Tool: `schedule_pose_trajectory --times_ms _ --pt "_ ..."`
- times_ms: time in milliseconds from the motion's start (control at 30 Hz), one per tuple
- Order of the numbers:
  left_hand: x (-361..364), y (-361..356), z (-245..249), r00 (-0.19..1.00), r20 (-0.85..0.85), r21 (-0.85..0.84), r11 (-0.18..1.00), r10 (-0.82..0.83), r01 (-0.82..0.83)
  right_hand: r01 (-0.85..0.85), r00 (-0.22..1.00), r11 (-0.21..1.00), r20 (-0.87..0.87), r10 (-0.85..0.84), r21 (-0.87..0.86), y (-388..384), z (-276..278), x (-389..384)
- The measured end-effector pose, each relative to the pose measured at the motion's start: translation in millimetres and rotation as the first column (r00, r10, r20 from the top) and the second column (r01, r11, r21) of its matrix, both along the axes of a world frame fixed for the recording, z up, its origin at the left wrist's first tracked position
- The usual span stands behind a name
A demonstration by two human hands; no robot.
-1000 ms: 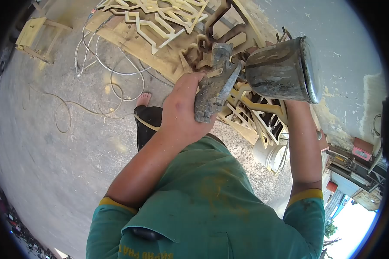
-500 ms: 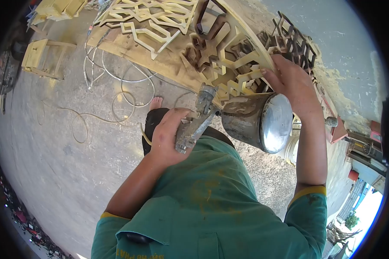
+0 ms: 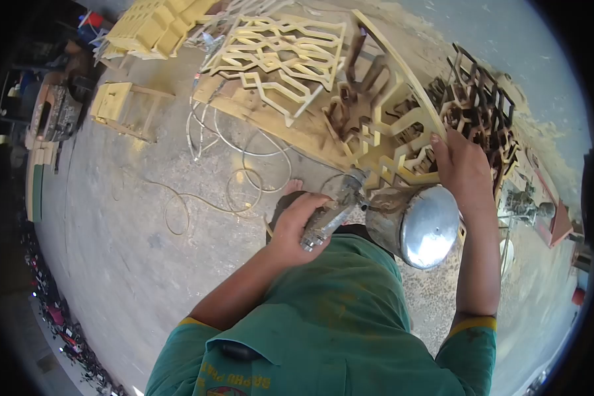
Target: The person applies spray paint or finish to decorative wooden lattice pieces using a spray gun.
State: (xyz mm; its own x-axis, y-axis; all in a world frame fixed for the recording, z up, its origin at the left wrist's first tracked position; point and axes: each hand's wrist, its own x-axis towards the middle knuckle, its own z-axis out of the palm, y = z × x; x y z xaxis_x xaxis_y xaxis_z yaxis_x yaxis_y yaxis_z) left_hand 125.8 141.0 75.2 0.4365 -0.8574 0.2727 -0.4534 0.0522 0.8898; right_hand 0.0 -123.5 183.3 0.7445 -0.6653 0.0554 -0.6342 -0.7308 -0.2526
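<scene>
My left hand (image 3: 296, 228) is wrapped around a paint-spattered spray gun (image 3: 333, 212) in front of my waist. Its metal paint cup (image 3: 429, 228) lies tilted to the right, with the shiny round end towards me. My right hand (image 3: 467, 173) grips the near end of a cream-coloured lattice panel (image 3: 410, 72), thumb on the inner side. The panel stands on edge, its cut-out pattern partly brown and partly cream. Beneath it is a dusty, paint-stained board (image 3: 244, 109). The fingers of my right hand are partly hidden behind the panel's edge.
Another cream lattice panel (image 3: 287, 49) lies on the board to the left. Dark brown lattice pieces (image 3: 482, 99) lean near the wall at right. A hose (image 3: 178, 198) loops over the concrete floor. Cream wooden stools (image 3: 112, 102) stand at the far left.
The view has swung left, so the scene sits farther right and lower. Both hands keep their holds on the spray gun and the lattice panel.
</scene>
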Motion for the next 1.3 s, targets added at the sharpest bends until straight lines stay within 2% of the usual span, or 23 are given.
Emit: schedule_pose_trajectory --times_ms 100,167,333,400,433,467,567,633,700,767,833,900,1000,1100,1200,1233,1267,1300 --pt "6 4 7 1.0 0.007 0.013 1.0 0.016 -0.016 -0.033 0.999 0.999 0.033 0.033 0.003 -5 -6 8" --pt "11 10 10 1.0 0.001 0.023 1.0 0.01 -0.011 0.005 0.999 1.0 -0.034 -0.006 -0.027 -7 -20 15" --pt "19 18 8 0.997 -0.072 0.059 0.998 0.011 -0.007 0.023 0.998 0.999 0.063 -0.026 0.037 5 -13 12" --pt "28 19 5 1.0 -0.012 0.031 0.999 0.017 -0.017 0.017 0.996 0.998 0.09 -0.022 0.058 6 -18 10" --pt "35 19 7 1.0 0.017 0.018 1.0 0.021 -0.021 0.048 0.995 0.997 0.081 -0.053 0.065 8 -16 9" --pt "42 20 14 0.999 -0.044 0.055 0.999 0.004 -0.002 0.075 0.994 0.994 0.071 -0.081 0.073 10 -14 11" --pt "64 19 11 0.997 -0.081 0.059 0.998 -0.004 0.008 0.114 0.989 0.991 0.085 -0.119 0.064 14 -20 15" --pt "85 17 9 0.997 -0.075 0.038 0.999 -0.024 0.027 0.11 0.992 0.993 0.054 -0.112 0.029 18 -17 18" --pt "106 16 10 0.998 -0.059 0.012 0.999 -0.033 0.034 0.133 0.986 0.991 0.096 -0.135 0.025 30 -10 26" --pt "128 16 6 0.996 -0.075 0.007 0.999 -0.046 0.047 0.14 0.985 0.985 0.087 -0.15 0.105 33 -7 29" --pt "149 17 5 0.995 -0.087 -0.022 0.999 -0.051 0.049 0.103 0.993 0.991 0.054 -0.108 0.081 27 -17 22" --pt "168 19 6 0.993 -0.104 -0.029 0.998 -0.061 0.058 0.104 0.986 0.982 0.115 -0.123 0.158 35 -13 29" --pt "190 25 3 0.987 -0.15 -0.024 0.998 -0.058 0.055 0.153 0.981 0.959 0.079 -0.176 0.238 50 3 43" --pt "206 28 3 0.987 -0.156 -0.011 0.999 -0.031 0.03 0.099 0.987 0.994 0.124 -0.105 0.053 35 -29 24" --pt "216 29 9 0.98 -0.2 0.009 1.0 -0.011 0.013 0.12 0.985 0.975 0.1 -0.14 0.187 30 -30 23" --pt "216 30 11 0.973 -0.229 0.017 1.0 -0.007 0.011 0.128 0.985 0.968 0.084 -0.149 0.217 41 -13 36" --pt "215 31 13 0.973 -0.232 0.016 1.0 -0.011 0.015 0.168 0.985 0.977 -0.049 -0.163 0.129 54 12 40" --pt "215 31 15 0.973 -0.232 0.014 1.0 -0.014 0.018 0.168 0.985 0.977 -0.05 -0.163 0.128 55 13 41"
